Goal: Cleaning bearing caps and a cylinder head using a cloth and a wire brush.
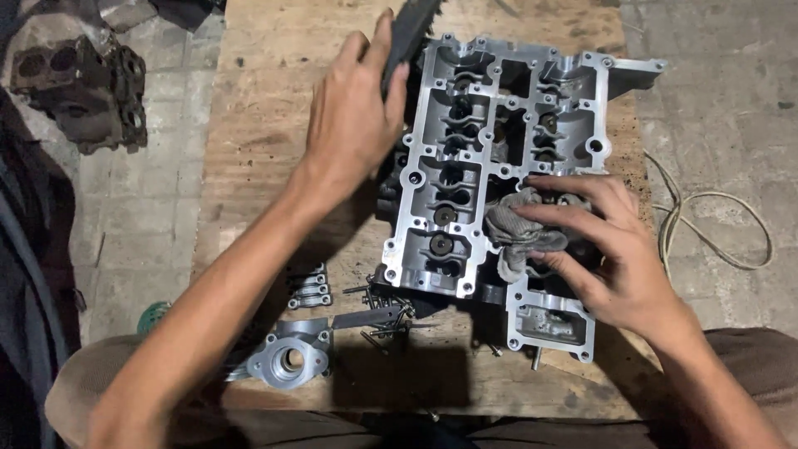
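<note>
1. No packages, labels, signs or screens show anywhere in the head view, neither on the wooden board nor on the floor around it.

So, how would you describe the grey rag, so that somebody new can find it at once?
Find the wooden board and the big silver cylinder head lying on it. The rag sits in the head's lower right part, pressed under the right hand's fingers. It is the only soft, crumpled thing among hard shiny metal.
</note>
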